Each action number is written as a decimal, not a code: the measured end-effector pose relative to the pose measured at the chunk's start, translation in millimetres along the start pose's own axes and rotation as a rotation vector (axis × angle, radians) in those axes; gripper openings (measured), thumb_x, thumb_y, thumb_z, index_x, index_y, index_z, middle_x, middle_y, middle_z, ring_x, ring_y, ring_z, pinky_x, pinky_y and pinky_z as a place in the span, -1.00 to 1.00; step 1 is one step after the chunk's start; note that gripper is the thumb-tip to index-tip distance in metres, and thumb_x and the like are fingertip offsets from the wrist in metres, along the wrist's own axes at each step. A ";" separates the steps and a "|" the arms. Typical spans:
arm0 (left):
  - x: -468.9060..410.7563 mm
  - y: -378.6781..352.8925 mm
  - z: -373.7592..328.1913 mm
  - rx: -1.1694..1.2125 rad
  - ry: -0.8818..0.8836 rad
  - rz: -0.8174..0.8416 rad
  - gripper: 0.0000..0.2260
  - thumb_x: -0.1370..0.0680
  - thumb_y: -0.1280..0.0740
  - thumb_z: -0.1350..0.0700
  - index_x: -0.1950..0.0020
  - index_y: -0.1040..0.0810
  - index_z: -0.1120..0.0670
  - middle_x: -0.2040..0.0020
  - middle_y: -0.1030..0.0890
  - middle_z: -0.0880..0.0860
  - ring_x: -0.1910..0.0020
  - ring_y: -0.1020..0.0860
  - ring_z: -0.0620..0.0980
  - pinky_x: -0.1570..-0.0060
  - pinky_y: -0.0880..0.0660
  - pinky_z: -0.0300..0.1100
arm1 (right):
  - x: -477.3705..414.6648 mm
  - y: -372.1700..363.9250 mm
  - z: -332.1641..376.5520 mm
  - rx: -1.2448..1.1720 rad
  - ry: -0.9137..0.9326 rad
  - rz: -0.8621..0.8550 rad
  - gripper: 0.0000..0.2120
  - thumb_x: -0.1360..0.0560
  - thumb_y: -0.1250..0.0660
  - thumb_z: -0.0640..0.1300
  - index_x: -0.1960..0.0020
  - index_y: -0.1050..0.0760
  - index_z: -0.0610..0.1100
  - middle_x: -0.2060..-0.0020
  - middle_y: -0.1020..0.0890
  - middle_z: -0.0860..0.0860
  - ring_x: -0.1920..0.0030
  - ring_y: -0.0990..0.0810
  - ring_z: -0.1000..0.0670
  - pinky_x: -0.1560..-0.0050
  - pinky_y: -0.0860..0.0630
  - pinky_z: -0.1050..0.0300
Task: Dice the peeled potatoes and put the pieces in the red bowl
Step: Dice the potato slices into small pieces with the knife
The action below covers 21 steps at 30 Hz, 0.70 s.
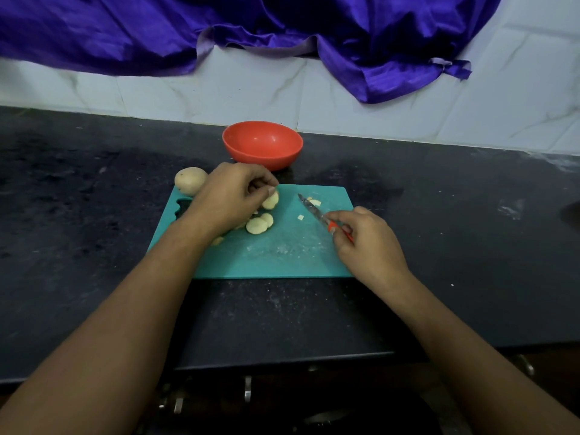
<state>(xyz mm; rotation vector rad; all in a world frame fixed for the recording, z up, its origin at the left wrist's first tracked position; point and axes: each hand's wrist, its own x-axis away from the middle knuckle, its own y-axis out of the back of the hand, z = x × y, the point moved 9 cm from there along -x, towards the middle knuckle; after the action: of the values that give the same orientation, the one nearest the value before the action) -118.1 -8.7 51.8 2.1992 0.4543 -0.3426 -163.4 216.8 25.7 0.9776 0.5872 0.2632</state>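
Observation:
A teal cutting board lies on the dark counter. My left hand is curled over a cut potato piece at the board's far left, fingers pinching it. Round potato slices lie just beside that hand. My right hand grips a small knife by its red handle, blade pointing up-left, low over the board. Two small diced bits lie near the blade. A whole peeled potato sits off the board's far left corner. The red bowl stands behind the board; I see nothing in it.
The dark stone counter runs left and right of the board. A white tiled wall rises behind the bowl, with purple cloth hanging over it. The counter's front edge is near my forearms.

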 end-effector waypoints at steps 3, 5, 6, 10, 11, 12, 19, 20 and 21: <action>-2.3 -10.5 -12.9 0.060 -0.030 -0.054 -0.85 -0.59 -0.43 0.12 -0.13 -0.71 -0.02 0.10 -0.69 -0.15 0.13 -0.61 -0.22 0.03 -0.59 -0.17 | -0.5 1.1 -3.6 -0.055 -0.023 -0.017 -0.72 -0.60 -0.33 -0.10 -0.27 -0.64 0.06 0.12 -0.52 0.12 0.12 -0.52 0.08 0.12 -0.49 0.08; -3.9 -28.8 -20.4 0.016 -0.054 0.020 -0.84 -0.59 -0.41 0.15 -0.15 -0.70 0.00 0.02 -0.69 -0.09 0.13 -0.61 -0.14 -0.01 -0.58 -0.10 | -0.5 2.0 -7.9 -0.100 -0.049 -0.034 -0.73 -0.59 -0.35 -0.12 -0.26 -0.65 0.06 0.11 -0.53 0.14 0.15 -0.52 0.11 0.14 -0.47 0.13; -4.6 -36.9 -23.7 -0.030 -0.069 0.056 -0.82 -0.59 -0.39 0.17 -0.15 -0.69 -0.01 -0.04 -0.69 -0.07 0.09 -0.61 -0.09 -0.04 -0.57 -0.06 | -0.2 2.2 -9.6 -0.114 -0.057 -0.039 -0.72 -0.59 -0.36 -0.13 -0.27 -0.65 0.06 0.11 -0.54 0.14 0.16 -0.52 0.11 0.15 -0.45 0.15; -7.7 -40.6 -22.3 -0.227 -0.053 0.070 -0.71 -0.55 -0.31 0.21 -0.19 -0.68 -0.05 -0.18 -0.67 -0.03 -0.17 -0.58 0.04 -0.15 -0.53 0.02 | 2.3 2.4 -9.1 -0.133 -0.048 -0.053 -0.70 -0.58 -0.36 -0.15 -0.28 -0.64 0.04 0.12 -0.55 0.12 0.18 -0.52 0.10 0.15 -0.48 0.12; -7.4 -39.1 -20.1 -0.255 -0.046 0.074 -0.66 -0.54 -0.28 0.23 -0.22 -0.67 -0.05 -0.20 -0.66 -0.03 -0.21 -0.57 0.05 -0.16 -0.53 0.04 | 2.5 2.5 -9.2 -0.135 -0.047 -0.060 -0.71 -0.58 -0.36 -0.15 -0.27 -0.65 0.04 0.12 -0.55 0.12 0.17 -0.52 0.10 0.14 -0.50 0.11; -6.6 -38.0 -18.0 -0.267 -0.043 0.089 -0.62 -0.52 -0.26 0.25 -0.24 -0.66 -0.06 -0.22 -0.65 -0.03 -0.22 -0.56 0.05 -0.17 -0.53 0.05 | 2.6 2.8 -9.5 -0.133 -0.047 -0.069 -0.72 -0.58 -0.36 -0.14 -0.26 -0.65 0.04 0.13 -0.55 0.13 0.17 -0.52 0.11 0.13 -0.50 0.11; -2.8 -39.6 -12.0 -0.251 -0.098 0.221 -0.68 -0.49 -0.33 0.09 -0.18 -0.67 -0.20 -0.09 -0.68 -0.17 -0.12 -0.59 -0.03 -0.06 -0.57 0.07 | 6.0 3.6 -9.6 -0.143 -0.039 -0.128 -0.75 -0.57 -0.36 -0.12 -0.22 -0.67 0.04 0.21 -0.50 0.15 0.22 -0.50 0.11 0.17 -0.48 0.09; -4.1 -39.1 -11.3 -0.256 -0.090 0.218 -0.72 -0.51 -0.37 0.06 -0.17 -0.67 -0.19 -0.04 -0.67 -0.17 -0.09 -0.60 -0.03 -0.04 -0.57 0.06 | 6.5 3.6 -9.4 -0.143 -0.036 -0.135 -0.75 -0.58 -0.36 -0.12 -0.22 -0.67 0.03 0.21 -0.49 0.15 0.22 -0.50 0.11 0.18 -0.47 0.10; -5.6 -38.8 -10.9 -0.265 -0.081 0.212 -0.76 -0.53 -0.40 0.04 -0.17 -0.67 -0.18 -0.01 -0.65 -0.16 -0.06 -0.59 -0.03 -0.02 -0.57 0.04 | 7.0 3.5 -9.3 -0.139 -0.034 -0.141 -0.75 -0.58 -0.36 -0.11 -0.23 -0.66 0.03 0.21 -0.48 0.16 0.21 -0.49 0.12 0.18 -0.44 0.12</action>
<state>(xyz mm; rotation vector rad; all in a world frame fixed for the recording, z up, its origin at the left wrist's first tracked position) -139.0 21.2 33.8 1.9451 0.2062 -0.2407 -162.8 228.4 22.3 0.8009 0.5963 0.1597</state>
